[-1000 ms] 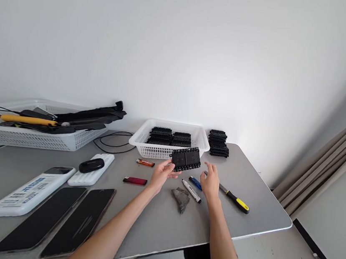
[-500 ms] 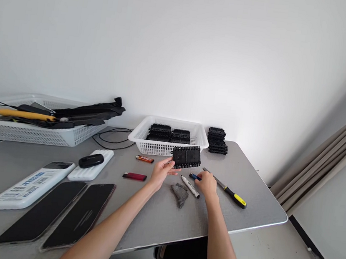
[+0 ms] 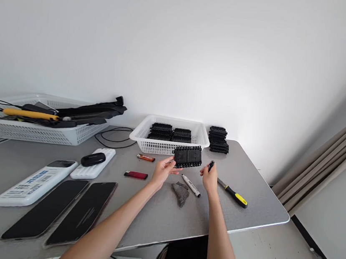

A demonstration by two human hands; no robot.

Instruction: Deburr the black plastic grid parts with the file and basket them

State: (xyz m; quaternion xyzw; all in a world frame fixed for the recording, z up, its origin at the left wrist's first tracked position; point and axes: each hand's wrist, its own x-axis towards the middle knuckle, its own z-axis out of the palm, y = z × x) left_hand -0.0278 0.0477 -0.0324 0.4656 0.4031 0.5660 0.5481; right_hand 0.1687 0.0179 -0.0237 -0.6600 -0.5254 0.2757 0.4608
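My left hand [image 3: 163, 171] grips the left corner of a flat black plastic part [image 3: 187, 156] with toothed edges, tilting it up in front of the white basket. In my right hand [image 3: 209, 178] is a small blue lighter [image 3: 211, 165], upright in the closed fingers, with only its dark upper end showing. The lighter is apart from the black part. Below and between the hands lie a white marker [image 3: 191, 186] and a crumpled grey cloth [image 3: 180, 194]. A file with a black and yellow handle [image 3: 236, 196] rests to the right of my right hand.
A white basket [image 3: 145, 145] holds several black parts, with another stack [image 3: 218, 139] beside it. An orange lighter [image 3: 146, 157] and a red lighter [image 3: 136, 175] lie left of my left hand. Phones [image 3: 83, 213], power banks [image 3: 35, 184] and a tool basket [image 3: 49, 134] occupy the left side.
My right hand has lifted the blue lighter off the table and turned it upright. My left hand still holds the black part in nearly the same place.
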